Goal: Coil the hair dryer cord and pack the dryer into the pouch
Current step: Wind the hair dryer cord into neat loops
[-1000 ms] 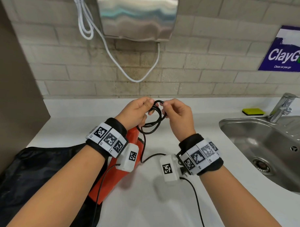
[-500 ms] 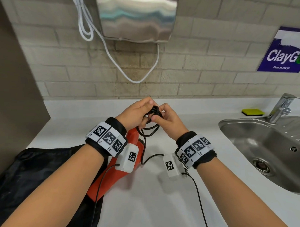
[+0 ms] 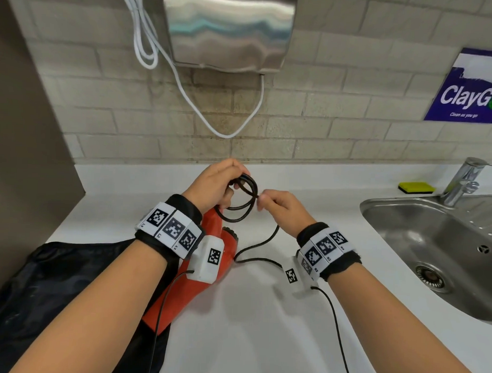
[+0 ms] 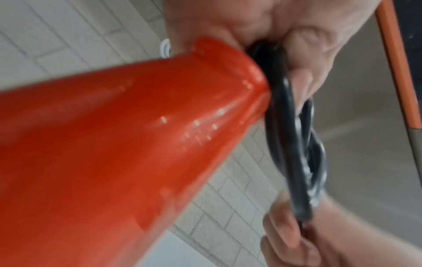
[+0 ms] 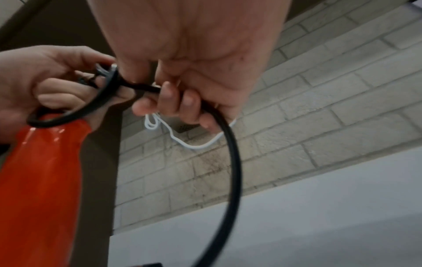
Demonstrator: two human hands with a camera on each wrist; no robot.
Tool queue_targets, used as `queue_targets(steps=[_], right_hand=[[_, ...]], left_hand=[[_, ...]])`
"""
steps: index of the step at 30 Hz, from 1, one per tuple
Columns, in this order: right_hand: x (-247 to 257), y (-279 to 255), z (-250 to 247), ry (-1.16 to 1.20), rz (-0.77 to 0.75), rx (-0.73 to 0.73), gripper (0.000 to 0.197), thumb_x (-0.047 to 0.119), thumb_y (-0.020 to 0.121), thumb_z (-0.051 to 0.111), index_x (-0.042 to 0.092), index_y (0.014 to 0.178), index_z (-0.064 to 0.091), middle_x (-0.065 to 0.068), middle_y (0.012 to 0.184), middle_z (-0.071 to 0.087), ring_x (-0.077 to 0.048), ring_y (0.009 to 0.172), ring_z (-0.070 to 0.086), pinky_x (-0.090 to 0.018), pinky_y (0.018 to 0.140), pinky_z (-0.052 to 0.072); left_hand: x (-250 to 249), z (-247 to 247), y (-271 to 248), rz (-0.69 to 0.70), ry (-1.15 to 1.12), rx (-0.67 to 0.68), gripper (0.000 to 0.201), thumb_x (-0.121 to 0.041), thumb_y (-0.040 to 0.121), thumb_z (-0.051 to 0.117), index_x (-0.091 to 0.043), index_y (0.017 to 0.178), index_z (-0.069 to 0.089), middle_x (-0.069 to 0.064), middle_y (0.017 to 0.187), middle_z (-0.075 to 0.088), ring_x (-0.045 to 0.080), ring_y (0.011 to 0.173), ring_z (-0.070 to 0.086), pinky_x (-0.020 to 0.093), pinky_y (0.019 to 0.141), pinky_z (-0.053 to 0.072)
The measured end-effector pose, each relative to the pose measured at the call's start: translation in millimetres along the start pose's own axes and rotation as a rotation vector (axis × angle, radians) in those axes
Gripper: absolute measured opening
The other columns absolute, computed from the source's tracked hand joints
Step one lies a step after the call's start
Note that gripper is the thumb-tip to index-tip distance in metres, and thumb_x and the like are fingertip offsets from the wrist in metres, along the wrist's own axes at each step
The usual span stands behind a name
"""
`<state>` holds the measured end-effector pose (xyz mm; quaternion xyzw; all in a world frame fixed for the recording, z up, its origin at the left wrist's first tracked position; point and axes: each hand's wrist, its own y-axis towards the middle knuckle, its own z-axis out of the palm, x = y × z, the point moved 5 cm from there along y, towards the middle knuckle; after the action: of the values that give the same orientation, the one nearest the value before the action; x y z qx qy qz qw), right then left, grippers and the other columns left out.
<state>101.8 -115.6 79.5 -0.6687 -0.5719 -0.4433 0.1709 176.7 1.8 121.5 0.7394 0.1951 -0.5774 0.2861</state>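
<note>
Here, a white counter (image 3: 251,320) runs under a brick wall, with a steel sink (image 3: 432,248) set in it at the right and a wall-mounted hand dryer (image 3: 229,29) above. A black pouch (image 3: 54,285) lies flat at the counter's left edge. The red hair dryer (image 3: 191,282) rests partly on the pouch and partly on the bare counter, its handle end rising to the left hand (image 3: 214,185). That hand's fingers curl round a few gathered loops of the black cord (image 3: 243,203), right at the tip of the handle; the left wrist view, though blurred, seems to show the loops pressed between thumb and fingers. The coil hangs just below and to the right of that grip. The right hand (image 3: 283,210) sits close beside it, pinching the cord where the coil ends, with the remaining fingers folded over the strand. From that pinch the loose length drops in a curve to the counter, between the two wrists. A yellow sponge (image 3: 416,187) sits near the tap (image 3: 462,180).
</note>
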Motion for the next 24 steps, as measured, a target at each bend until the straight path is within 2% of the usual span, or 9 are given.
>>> queue_targets(steps=[2,4,8,10,14,17,20,22,24], right_hand=[[-3.7,-0.9,-11.6,-0.016,0.011,-0.108,0.031,0.015,0.094,0.044,0.019,0.064,0.049,0.004,0.055,0.036,0.001,0.048,0.037,-0.013,0.054,0.031],[0.3,3.8,-23.8,-0.012,-0.015,-0.231,0.025,0.010,0.093,0.046,0.014,0.068,0.050,0.007,0.053,0.036,0.004,0.045,0.040,-0.010,0.051,0.033],[23.0,14.1,-42.9,-0.014,-0.133,-0.390,0.015,0.005,0.090,0.050,0.006,0.078,0.060,0.010,0.062,0.046,0.005,0.056,0.044,-0.007,0.057,0.035],[32.3,16.6,-47.0,-0.033,-0.175,-0.404,0.013,0.005,0.089,0.052,0.000,0.084,0.063,0.009,0.069,0.049,0.002,0.066,0.044,-0.006,0.062,0.036],[27.6,10.9,-48.3,-0.045,-0.166,-0.444,0.012,0.008,0.087,0.056,0.003,0.094,0.065,-0.005,0.091,0.052,-0.016,0.088,0.047,-0.012,0.078,0.036],[-7.3,-1.0,-53.8,-0.185,0.071,-0.519,0.030,0.017,0.085,0.060,0.015,0.114,0.056,-0.008,0.119,0.043,-0.021,0.113,0.035,-0.024,0.094,0.027],[-57.2,-19.5,-49.7,-0.321,0.485,-0.308,0.042,0.026,0.084,0.062,0.012,0.122,0.048,-0.015,0.130,0.042,-0.031,0.122,0.040,-0.033,0.099,0.034],[-88.5,-34.7,-34.2,-0.509,0.699,0.017,0.046,0.031,0.086,0.059,0.006,0.123,0.048,-0.015,0.130,0.049,-0.032,0.121,0.047,-0.036,0.099,0.040],[-113.0,-52.7,-16.8,-0.677,0.821,0.311,0.046,0.037,0.084,0.059,0.003,0.116,0.054,-0.014,0.121,0.059,-0.029,0.115,0.054,-0.032,0.091,0.044]], left_hand=[[0.2,-1.8,-0.2,-0.005,-0.022,0.008,0.028,-0.006,0.094,0.033,-0.015,0.074,0.052,0.004,0.062,0.040,0.006,0.028,0.022,0.020,0.037,0.021],[-0.3,2.3,-0.1,-0.013,0.001,0.052,0.027,-0.005,0.093,0.033,-0.015,0.076,0.050,0.004,0.064,0.039,0.006,0.028,0.023,0.019,0.035,0.022],[-1.3,16.1,0.5,-0.034,0.128,0.137,0.024,-0.008,0.095,0.035,-0.019,0.106,0.052,0.003,0.069,0.040,0.005,0.029,0.027,0.017,0.034,0.029],[-1.4,21.1,1.0,-0.045,0.158,0.177,0.026,-0.009,0.095,0.036,-0.019,0.112,0.053,0.002,0.069,0.041,0.005,0.030,0.028,0.017,0.035,0.030],[-0.8,24.5,2.4,-0.046,0.198,0.215,0.020,-0.016,0.097,0.038,-0.011,0.094,0.058,-0.003,0.067,0.045,0.006,0.031,0.031,0.018,0.037,0.031],[1.0,18.2,4.1,-0.034,0.209,0.136,0.020,-0.020,0.096,0.040,-0.016,0.083,0.055,-0.005,0.073,0.057,0.007,0.030,0.036,0.017,0.038,0.033],[1.1,15.3,4.3,-0.019,0.201,0.122,0.017,-0.019,0.096,0.041,-0.018,0.085,0.054,-0.005,0.077,0.061,0.006,0.029,0.037,0.016,0.037,0.034],[1.5,16.1,3.8,-0.005,0.202,0.136,0.015,-0.017,0.096,0.042,-0.017,0.089,0.055,-0.005,0.075,0.059,0.006,0.030,0.037,0.016,0.037,0.034],[2.4,17.3,3.6,0.008,0.187,0.132,0.015,-0.016,0.096,0.041,-0.016,0.094,0.056,-0.004,0.073,0.055,0.005,0.031,0.034,0.017,0.037,0.033]])
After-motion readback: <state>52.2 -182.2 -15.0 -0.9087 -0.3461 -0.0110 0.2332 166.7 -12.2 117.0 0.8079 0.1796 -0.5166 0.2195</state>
